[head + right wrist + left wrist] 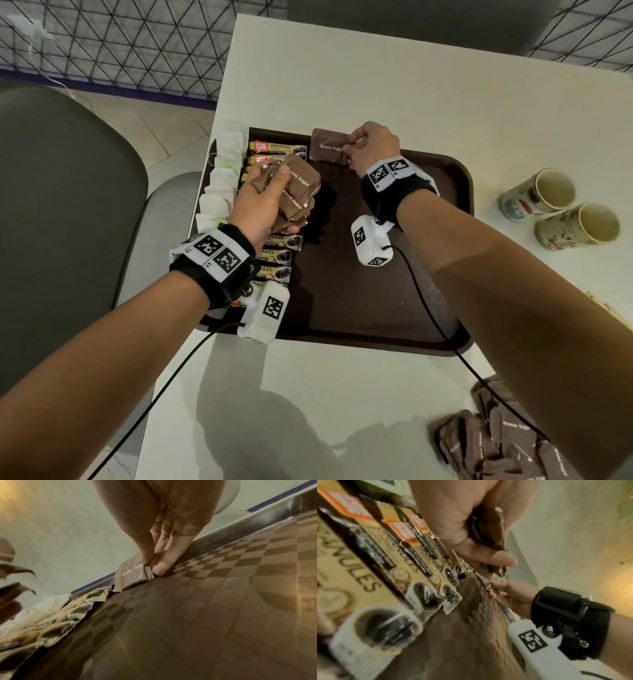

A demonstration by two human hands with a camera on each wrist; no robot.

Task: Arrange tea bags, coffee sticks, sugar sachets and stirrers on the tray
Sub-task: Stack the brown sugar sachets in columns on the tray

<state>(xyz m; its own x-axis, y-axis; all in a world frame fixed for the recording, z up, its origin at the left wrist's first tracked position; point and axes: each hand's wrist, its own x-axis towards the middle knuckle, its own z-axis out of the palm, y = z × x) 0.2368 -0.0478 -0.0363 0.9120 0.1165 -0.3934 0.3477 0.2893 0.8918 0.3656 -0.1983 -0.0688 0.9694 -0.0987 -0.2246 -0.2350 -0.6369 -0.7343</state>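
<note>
A dark brown tray (394,308) lies on the white table. White tea bags (222,178) line its left edge, with a column of gold coffee sticks (277,255) (388,550) beside them. My left hand (263,205) (467,534) grips a bunch of brown sugar sachets (301,192) above the coffee sticks. My right hand (371,147) (154,555) pinches the right end of one brown sugar sachet (327,149) (132,574) standing on edge at the tray's far rim (223,530). No stirrers show.
Two paper cups (561,209) lie on their sides right of the tray. A heap of brown sugar sachets (496,442) sits on the table at the near right. Grey chairs (61,205) stand left of the table. Camera cables trail from both wrists.
</note>
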